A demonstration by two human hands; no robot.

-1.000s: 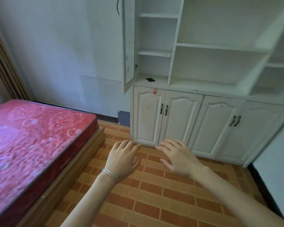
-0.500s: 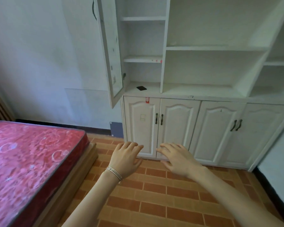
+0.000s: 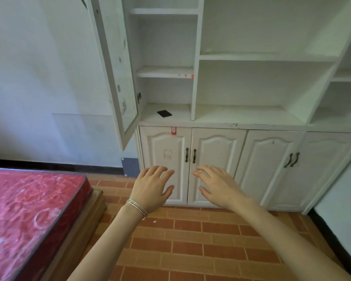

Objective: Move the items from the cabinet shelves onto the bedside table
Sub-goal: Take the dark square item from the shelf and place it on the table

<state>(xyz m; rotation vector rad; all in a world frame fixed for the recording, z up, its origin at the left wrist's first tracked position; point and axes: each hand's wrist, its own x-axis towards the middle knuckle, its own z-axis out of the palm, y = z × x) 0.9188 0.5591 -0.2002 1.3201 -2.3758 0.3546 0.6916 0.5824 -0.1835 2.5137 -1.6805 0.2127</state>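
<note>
My left hand (image 3: 152, 189) and my right hand (image 3: 219, 187) are both stretched out ahead of me, palms down, fingers (image 3: 162, 171) spread loose and holding nothing. They hover side by side, apart from each other, in front of the two left-most lower doors of the white wooden cabinet (image 3: 251, 126), touching neither door. A set of thin silver bangles (image 3: 137, 207) sits on my left wrist.

The only item I can see on the shelves is a small flat black square object (image 3: 164, 113); it lies on the lowest open shelf of the left compartment, near the front edge, well above my hands. The glass-paned white cabinet door (image 3: 118, 74) of that compartment hangs open to the left. To my left is a red patterned mattress (image 3: 28, 216) on a wooden bed frame (image 3: 79, 236), and under my arms runs a brick-patterned orange tile floor (image 3: 190, 246).
</note>
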